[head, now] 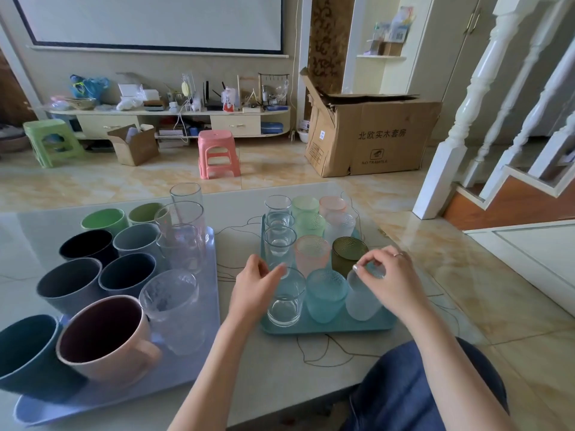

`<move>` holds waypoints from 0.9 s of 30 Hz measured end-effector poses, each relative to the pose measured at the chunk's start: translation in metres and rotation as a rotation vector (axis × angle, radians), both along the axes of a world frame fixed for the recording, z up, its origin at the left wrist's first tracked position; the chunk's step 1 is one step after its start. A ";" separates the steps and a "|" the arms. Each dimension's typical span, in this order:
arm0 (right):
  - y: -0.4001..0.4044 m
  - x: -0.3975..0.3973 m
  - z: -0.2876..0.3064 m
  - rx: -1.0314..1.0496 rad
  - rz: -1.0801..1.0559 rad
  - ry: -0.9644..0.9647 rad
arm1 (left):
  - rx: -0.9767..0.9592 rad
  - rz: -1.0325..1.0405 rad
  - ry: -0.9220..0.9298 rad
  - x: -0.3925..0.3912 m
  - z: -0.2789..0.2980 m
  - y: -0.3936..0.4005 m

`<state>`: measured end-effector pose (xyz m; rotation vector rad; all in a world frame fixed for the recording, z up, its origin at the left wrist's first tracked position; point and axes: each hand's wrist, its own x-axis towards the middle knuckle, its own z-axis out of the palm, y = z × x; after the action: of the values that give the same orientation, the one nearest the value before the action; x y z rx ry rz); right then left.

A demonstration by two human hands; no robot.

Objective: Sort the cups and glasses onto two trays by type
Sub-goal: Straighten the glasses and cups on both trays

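Item: frosted glass [362,298], upright, lower right of the teal tray [326,327]. We pinch its rim with our right hand [389,275]; left hand [253,284], fingers relaxed, touches the clear glass [286,301] at frame centre. Right hand nearer.

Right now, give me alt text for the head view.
Right hand pinches the rim of a frosted glass on the teal tray of glasses; left hand touches a clear glass. Mugs fill the lavender tray.
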<state>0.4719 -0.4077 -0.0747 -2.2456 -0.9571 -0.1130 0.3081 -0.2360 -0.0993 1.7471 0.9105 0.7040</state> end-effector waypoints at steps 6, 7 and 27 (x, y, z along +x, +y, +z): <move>-0.024 -0.023 -0.009 -0.149 0.115 0.026 | 0.232 -0.019 0.397 -0.002 0.004 0.009; -0.026 -0.025 -0.011 -0.175 0.113 0.023 | 0.247 -0.026 0.421 -0.002 0.003 0.010; -0.008 -0.032 -0.017 -0.200 0.291 -0.163 | 0.261 0.035 0.365 0.000 -0.004 0.024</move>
<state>0.4403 -0.4161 -0.0922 -2.2728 -1.4283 -0.0728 0.3084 -0.2125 -0.1035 2.1415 1.1361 0.5529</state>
